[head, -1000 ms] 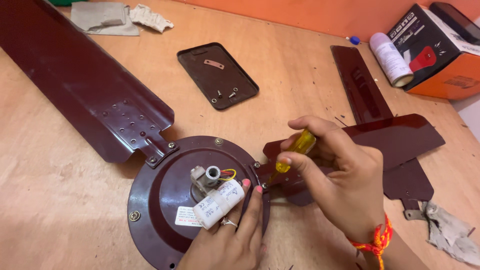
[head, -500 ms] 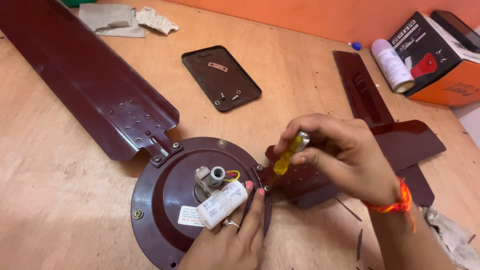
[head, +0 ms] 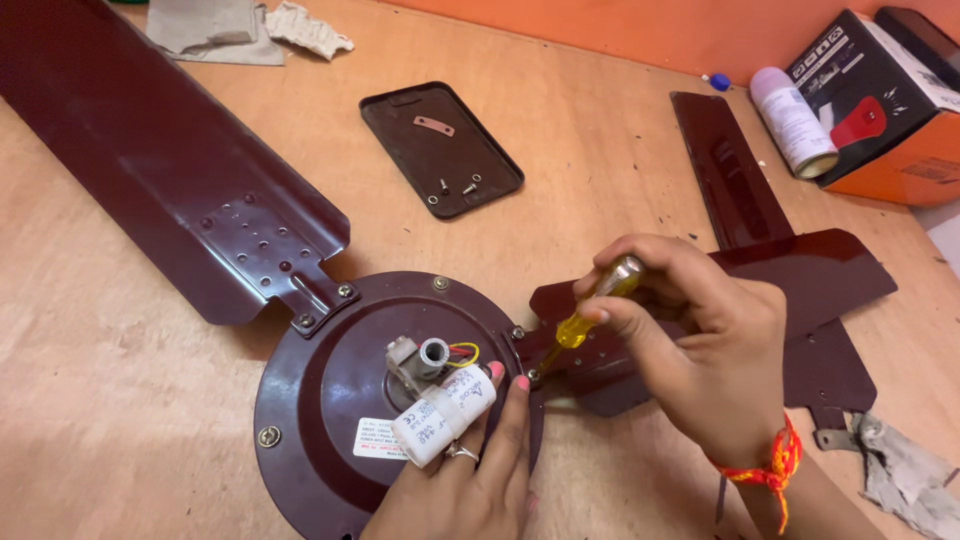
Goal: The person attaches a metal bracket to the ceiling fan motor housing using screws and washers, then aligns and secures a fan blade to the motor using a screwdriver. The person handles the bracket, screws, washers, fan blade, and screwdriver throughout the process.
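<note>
A dark maroon ceiling fan motor housing (head: pixel 330 390) lies on the wooden table. A white cylindrical capacitor (head: pixel 443 415) rests beside its metal shaft (head: pixel 432 355). My left hand (head: pixel 470 475) presses flat on the housing, fingertips near a screw at the rim. My right hand (head: pixel 700 345) grips a yellow-handled screwdriver (head: pixel 590 310), its tip down at the screw where a maroon blade bracket (head: pixel 600 360) meets the housing. One long blade (head: pixel 150 170) is fixed to the housing's upper left.
A dark tray (head: pixel 405 155) with loose screws and a small metal plate lies behind. A further blade (head: pixel 730 170) sits at right, near a white spray can (head: pixel 795 120) and a black-orange box (head: pixel 880 110). Rags (head: pixel 245 25) lie top left and bottom right (head: pixel 905 470).
The view has drifted slightly. My right hand has turned the screwdriver, its handle tilting a little more upright. My left hand stays on the housing.
</note>
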